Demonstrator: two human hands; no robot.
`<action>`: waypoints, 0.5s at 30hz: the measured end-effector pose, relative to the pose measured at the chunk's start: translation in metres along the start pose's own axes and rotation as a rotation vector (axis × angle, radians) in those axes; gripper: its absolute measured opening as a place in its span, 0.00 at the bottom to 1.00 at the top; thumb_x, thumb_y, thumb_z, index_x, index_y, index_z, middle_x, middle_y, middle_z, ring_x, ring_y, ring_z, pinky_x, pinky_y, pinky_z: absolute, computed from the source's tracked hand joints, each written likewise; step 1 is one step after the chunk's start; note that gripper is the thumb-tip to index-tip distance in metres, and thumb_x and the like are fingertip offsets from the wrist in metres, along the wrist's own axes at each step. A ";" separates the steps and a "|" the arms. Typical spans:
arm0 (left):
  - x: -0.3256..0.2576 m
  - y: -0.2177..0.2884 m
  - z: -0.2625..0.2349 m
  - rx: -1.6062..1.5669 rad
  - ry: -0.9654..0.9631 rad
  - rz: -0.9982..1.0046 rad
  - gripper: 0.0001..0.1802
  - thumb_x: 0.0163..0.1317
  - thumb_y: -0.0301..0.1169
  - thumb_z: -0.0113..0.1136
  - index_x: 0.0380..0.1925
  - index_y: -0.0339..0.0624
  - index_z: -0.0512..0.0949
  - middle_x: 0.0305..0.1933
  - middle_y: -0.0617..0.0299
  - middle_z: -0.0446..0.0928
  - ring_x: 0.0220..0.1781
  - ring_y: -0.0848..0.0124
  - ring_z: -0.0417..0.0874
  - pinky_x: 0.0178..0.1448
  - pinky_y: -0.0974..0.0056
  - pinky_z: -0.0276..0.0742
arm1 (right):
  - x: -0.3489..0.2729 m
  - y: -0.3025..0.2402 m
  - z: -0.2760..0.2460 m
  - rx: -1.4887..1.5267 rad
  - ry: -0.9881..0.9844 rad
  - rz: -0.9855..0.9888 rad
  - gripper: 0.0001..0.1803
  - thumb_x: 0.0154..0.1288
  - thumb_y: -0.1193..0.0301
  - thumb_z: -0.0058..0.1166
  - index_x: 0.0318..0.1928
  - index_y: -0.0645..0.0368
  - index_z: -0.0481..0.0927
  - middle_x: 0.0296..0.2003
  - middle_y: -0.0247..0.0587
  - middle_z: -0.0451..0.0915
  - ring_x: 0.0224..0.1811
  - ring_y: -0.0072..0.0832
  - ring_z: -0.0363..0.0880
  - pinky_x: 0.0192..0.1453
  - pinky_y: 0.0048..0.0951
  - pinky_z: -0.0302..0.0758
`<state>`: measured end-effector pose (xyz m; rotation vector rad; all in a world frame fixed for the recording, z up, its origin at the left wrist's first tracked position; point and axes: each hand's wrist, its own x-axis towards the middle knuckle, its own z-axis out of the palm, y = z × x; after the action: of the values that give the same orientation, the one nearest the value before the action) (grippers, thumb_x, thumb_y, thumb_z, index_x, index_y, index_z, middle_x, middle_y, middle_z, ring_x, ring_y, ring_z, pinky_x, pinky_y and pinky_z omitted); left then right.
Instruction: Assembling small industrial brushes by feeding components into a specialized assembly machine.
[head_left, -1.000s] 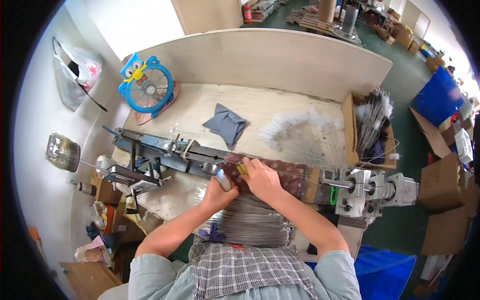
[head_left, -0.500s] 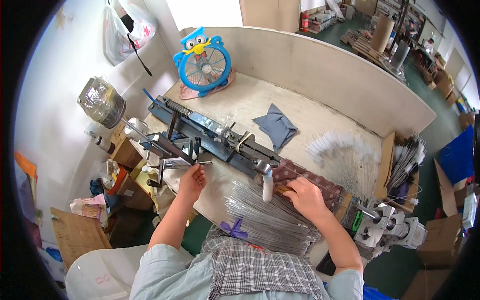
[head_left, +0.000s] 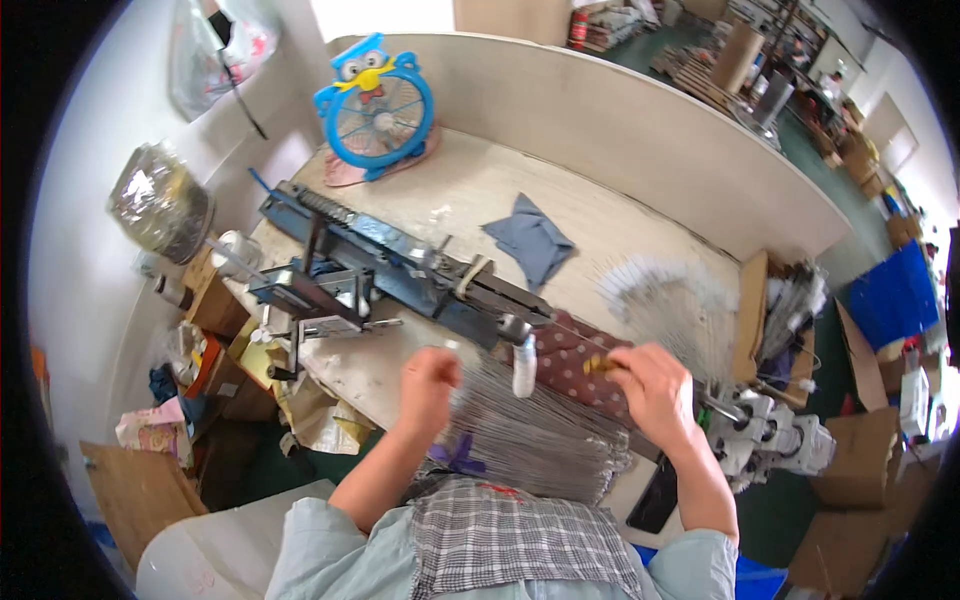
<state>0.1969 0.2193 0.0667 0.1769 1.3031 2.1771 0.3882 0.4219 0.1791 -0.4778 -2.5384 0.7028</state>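
Note:
My left hand [head_left: 430, 387], fingers curled closed, is over the near edge of the bench, left of a bundle of thin metal wires [head_left: 540, 425]. A tiny white bit shows by its fingertips; what it holds is blurred. My right hand [head_left: 655, 397] is closed on a small yellow-brown piece [head_left: 600, 365], above a brown polka-dot cloth [head_left: 575, 370]. Between the hands stands a lever handle [head_left: 524, 368] wrapped in white, joined to the long dark metal bench jig [head_left: 400, 265]. A purple ribbon [head_left: 458, 456] lies at the wires' left end.
A blue cartoon fan [head_left: 380, 115] and a grey cloth [head_left: 530, 242] are at the back. White-tipped wires [head_left: 670, 290] lie right, beside a cardboard box [head_left: 752, 315]. A metal machine unit [head_left: 770, 440] is at the right edge, a black phone [head_left: 655, 497] near me.
My left hand has left the jig's left part and moved right and nearer, its fingers now curled. My right hand has lifted right with the yellow-brown piece. The view has shifted slightly.

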 end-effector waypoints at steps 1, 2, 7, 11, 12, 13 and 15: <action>-0.013 0.000 0.032 0.003 -0.101 -0.115 0.08 0.59 0.30 0.56 0.25 0.37 0.77 0.23 0.63 0.75 0.24 0.76 0.73 0.30 0.70 0.68 | 0.003 0.007 -0.005 -0.040 0.043 -0.007 0.08 0.52 0.74 0.60 0.35 0.59 0.80 0.28 0.41 0.77 0.30 0.40 0.77 0.33 0.35 0.74; -0.023 0.000 0.059 0.008 -0.200 -0.223 0.09 0.60 0.30 0.56 0.26 0.36 0.78 0.25 0.61 0.76 0.25 0.76 0.73 0.30 0.70 0.68 | 0.005 0.015 -0.010 -0.077 0.086 -0.021 0.09 0.52 0.73 0.60 0.36 0.60 0.81 0.29 0.41 0.79 0.30 0.39 0.78 0.34 0.34 0.74; -0.021 -0.033 0.132 0.095 -0.401 -0.253 0.09 0.64 0.32 0.55 0.33 0.37 0.79 0.27 0.61 0.77 0.27 0.76 0.73 0.31 0.71 0.68 | -0.004 0.036 -0.017 0.365 -0.069 0.379 0.13 0.54 0.71 0.61 0.40 0.62 0.82 0.30 0.42 0.81 0.29 0.27 0.78 0.36 0.26 0.73; -0.017 -0.050 0.139 0.215 -0.466 -0.191 0.10 0.66 0.32 0.53 0.34 0.36 0.79 0.29 0.64 0.78 0.27 0.81 0.72 0.31 0.75 0.66 | -0.015 0.041 -0.023 0.451 -0.089 0.434 0.12 0.55 0.71 0.61 0.40 0.62 0.82 0.27 0.40 0.80 0.27 0.20 0.75 0.34 0.23 0.72; -0.020 -0.050 0.140 0.270 -0.483 -0.154 0.10 0.66 0.31 0.53 0.34 0.36 0.79 0.29 0.66 0.77 0.27 0.82 0.71 0.31 0.76 0.66 | -0.017 0.042 -0.024 0.459 -0.088 0.434 0.12 0.55 0.71 0.61 0.40 0.62 0.82 0.27 0.40 0.80 0.27 0.20 0.75 0.34 0.23 0.72; -0.021 -0.054 0.142 0.278 -0.478 -0.154 0.10 0.66 0.31 0.53 0.34 0.36 0.79 0.29 0.66 0.77 0.27 0.82 0.71 0.31 0.76 0.66 | -0.019 0.043 -0.027 0.509 -0.081 0.429 0.11 0.55 0.71 0.61 0.39 0.62 0.82 0.27 0.39 0.80 0.27 0.19 0.75 0.34 0.23 0.72; -0.020 -0.059 0.146 0.274 -0.538 -0.106 0.10 0.67 0.31 0.52 0.35 0.36 0.79 0.29 0.66 0.77 0.26 0.83 0.71 0.30 0.76 0.66 | -0.021 0.047 -0.025 0.610 -0.075 0.395 0.11 0.56 0.70 0.61 0.39 0.62 0.82 0.27 0.38 0.80 0.26 0.22 0.76 0.33 0.24 0.72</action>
<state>0.2954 0.3400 0.0952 0.7292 1.2460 1.6872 0.4278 0.4605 0.1659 -0.7402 -2.1450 1.5921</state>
